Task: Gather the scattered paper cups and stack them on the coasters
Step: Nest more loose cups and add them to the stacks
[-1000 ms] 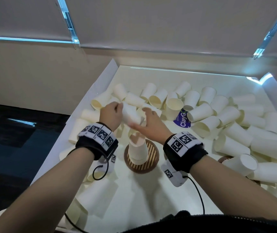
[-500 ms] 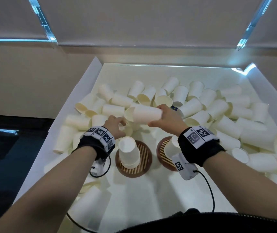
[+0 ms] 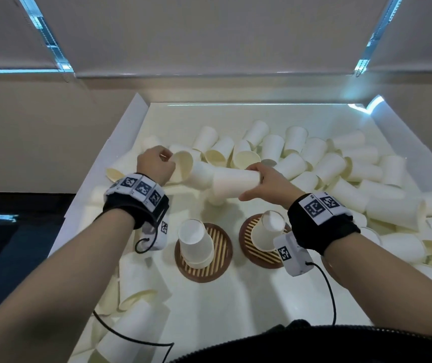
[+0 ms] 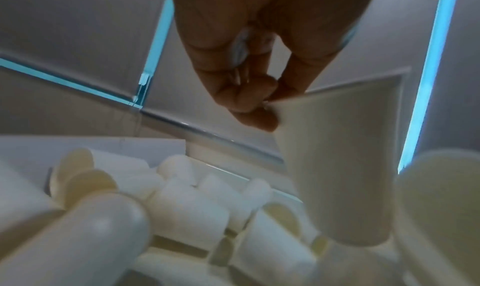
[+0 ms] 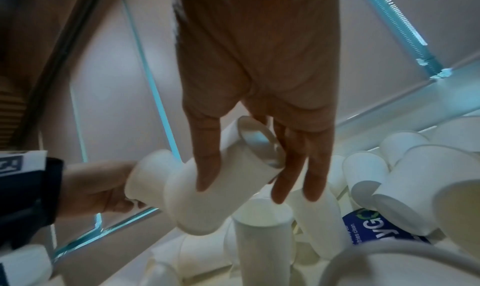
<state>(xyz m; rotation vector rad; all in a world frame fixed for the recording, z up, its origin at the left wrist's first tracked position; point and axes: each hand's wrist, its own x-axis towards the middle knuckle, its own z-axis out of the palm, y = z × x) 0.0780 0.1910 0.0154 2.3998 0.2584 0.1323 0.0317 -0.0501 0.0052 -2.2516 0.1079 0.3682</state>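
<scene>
My left hand (image 3: 166, 159) pinches the rim of a white paper cup (image 3: 183, 166) (image 4: 335, 167), as the left wrist view shows. Its base points right, toward the mouth of a second cup (image 3: 233, 183) (image 5: 207, 187). My right hand (image 3: 255, 179) grips that one sideways, with thumb and fingers round its base end. I cannot tell whether the two cups are nested. Below the hands lie two round striped coasters. An upside-down cup stack (image 3: 196, 242) stands on the left coaster (image 3: 220, 260), and an upside-down cup (image 3: 267, 231) on the right coaster (image 3: 251, 231).
The white tray (image 3: 120, 142) has raised walls. Several loose cups (image 3: 340, 174) are piled across its back and right side, and more lie at the front left (image 3: 136, 305). A blue label (image 5: 363, 226) lies under the pile. Black cables hang from both wristbands.
My left hand has lifted a cup by its rim from the left of the pile and brought its base to the cup that my right hand holds sideways.
</scene>
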